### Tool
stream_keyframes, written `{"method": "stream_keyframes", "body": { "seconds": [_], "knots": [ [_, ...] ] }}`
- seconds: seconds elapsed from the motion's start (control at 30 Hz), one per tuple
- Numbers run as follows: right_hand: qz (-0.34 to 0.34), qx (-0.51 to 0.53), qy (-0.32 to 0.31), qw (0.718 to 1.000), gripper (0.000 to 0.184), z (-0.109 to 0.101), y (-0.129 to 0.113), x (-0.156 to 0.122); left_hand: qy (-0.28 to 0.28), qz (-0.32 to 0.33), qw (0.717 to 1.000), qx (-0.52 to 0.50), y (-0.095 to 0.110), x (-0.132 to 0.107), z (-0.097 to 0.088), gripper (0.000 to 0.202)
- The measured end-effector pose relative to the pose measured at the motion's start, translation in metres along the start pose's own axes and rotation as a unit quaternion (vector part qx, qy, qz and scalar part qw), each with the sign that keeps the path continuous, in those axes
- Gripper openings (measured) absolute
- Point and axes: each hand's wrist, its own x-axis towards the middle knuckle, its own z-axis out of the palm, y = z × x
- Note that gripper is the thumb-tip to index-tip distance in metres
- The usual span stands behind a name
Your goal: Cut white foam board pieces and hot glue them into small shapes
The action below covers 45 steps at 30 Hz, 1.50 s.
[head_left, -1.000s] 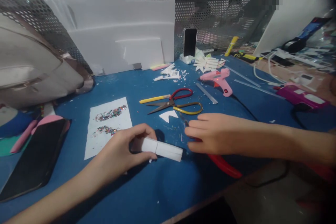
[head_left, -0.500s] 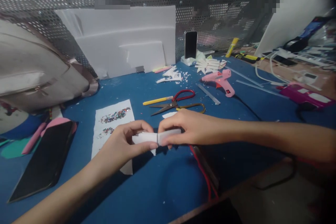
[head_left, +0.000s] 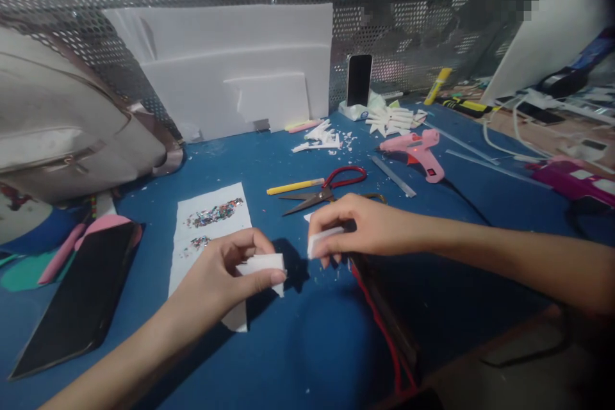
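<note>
My left hand (head_left: 240,266) is closed around a folded white piece (head_left: 269,262), thumb in front and fingers behind; I cannot tell whether it is paper or foam. A smaller white piece (head_left: 323,242) is pinched in my right hand (head_left: 353,227), a short gap away to the right. Under and beside my left hand lies a white sheet (head_left: 211,195) bearing two patches of multicoloured glitter bits (head_left: 216,213). Scissors (head_left: 314,195) with red and yellow handles lie half open behind my right hand, which hides part of them. A yellow pen (head_left: 295,186) touches them.
A pink glue gun (head_left: 418,152) and glue sticks (head_left: 393,177) lie at the right. White scraps (head_left: 319,138) and a propped phone (head_left: 359,80) stand further back. At left are a black tablet-like slab (head_left: 81,298) and a pale bag (head_left: 72,115). White boards (head_left: 230,32) lean behind.
My hands have moved apart, and the white piece has come apart into two, one in each hand. The view has shifted slightly.
</note>
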Motion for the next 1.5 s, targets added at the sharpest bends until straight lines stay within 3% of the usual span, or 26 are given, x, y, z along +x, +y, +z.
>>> {"method": "stream_keyframes", "body": {
  "seconds": [0.13,0.23,0.37,0.5,0.7,0.83,0.97,1.07,1.17,1.37,1.5],
  "knots": [
    [-0.026,-0.041,0.032,0.998,0.02,-0.008,0.007,0.003,-0.017,0.046,0.994,0.097,-0.006,0.002,0.002,0.017],
    [-0.047,-0.074,0.059,0.994,0.022,-0.006,0.013,0.008,-0.023,0.107,0.98,0.169,-0.009,0.003,0.008,0.025],
    [0.003,0.037,0.07,0.997,0.019,0.004,0.017,0.011,0.04,0.155,0.969,0.189,-0.009,0.003,0.012,0.028],
    [0.024,0.138,0.074,0.987,0.027,0.017,0.014,0.01,0.051,0.121,0.987,0.093,-0.005,0.006,0.013,0.014],
    [0.018,0.129,0.077,0.989,0.031,0.024,0.013,0.008,-0.031,0.002,0.996,-0.087,-0.002,0.007,0.016,0.02],
    [0.027,0.134,0.079,0.988,0.03,0.02,0.016,0.009,-0.015,-0.014,0.996,-0.091,0.003,0.005,0.014,0.022],
    [0.043,0.144,0.098,0.984,0.027,0.017,0.015,0.008,0.037,0.025,0.998,-0.043,0.008,0.001,0.004,0.021],
    [0.014,0.115,0.095,0.989,0.031,0.018,0.011,0.005,0.042,0.047,0.997,0.048,0.004,-0.01,-0.008,0.02],
    [-0.006,0.063,0.051,0.997,0.036,0.025,0.006,0.002,0.021,0.043,0.99,0.129,-0.007,-0.027,-0.016,0.018],
    [-0.073,-0.093,-0.074,0.99,0.025,0.043,0.004,0.013,0.023,0.0,0.992,0.127,-0.026,-0.045,-0.013,0.013],
    [-0.086,-0.24,-0.046,0.966,0.023,0.038,0.005,0.023,0.025,0.032,0.992,0.121,-0.032,-0.041,-0.009,0.02]
  ]
}}
